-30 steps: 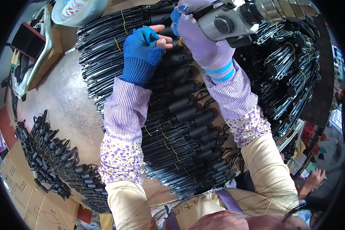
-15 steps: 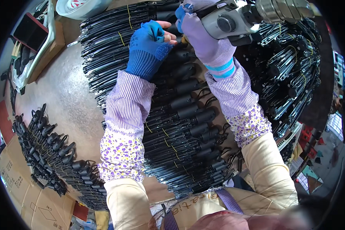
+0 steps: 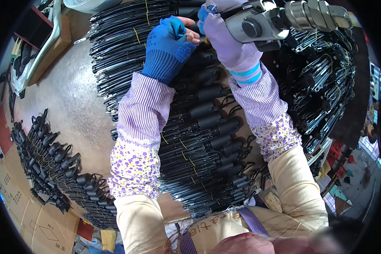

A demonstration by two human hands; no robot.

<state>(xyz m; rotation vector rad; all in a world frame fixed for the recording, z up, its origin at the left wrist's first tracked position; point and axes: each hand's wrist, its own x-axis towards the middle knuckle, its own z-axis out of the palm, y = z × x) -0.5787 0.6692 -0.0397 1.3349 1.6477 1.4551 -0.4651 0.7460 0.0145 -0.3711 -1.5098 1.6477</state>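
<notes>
My left hand (image 3: 169,46), in a blue knit glove with bare fingertips, is closed over the far part of a long row of black folding umbrella frames (image 3: 135,63). What its fingers pinch is hidden. Just to its right, my right hand (image 3: 226,42), in a lavender glove with light-blue bands, grips a grey power tool (image 3: 247,27) with a round dark knob and a metal fitting at its right end. The tool's working tip is hidden behind my right hand. Black umbrella handles (image 3: 209,120) with cord loops line the row's right side, below my hands.
More umbrella frames (image 3: 321,80) lie bundled with yellow ties at the right. Another row of black handles (image 3: 65,158) sits at the left on the table (image 3: 72,110). A white-edged tray (image 3: 42,55), a pale basin (image 3: 91,5) and cardboard boxes (image 3: 46,224) surround the table.
Both hands keep nearly the same pose, shifted slightly to the right in the picture. The power tool stays in my right hand. The surroundings have shifted a little as the view moved.
</notes>
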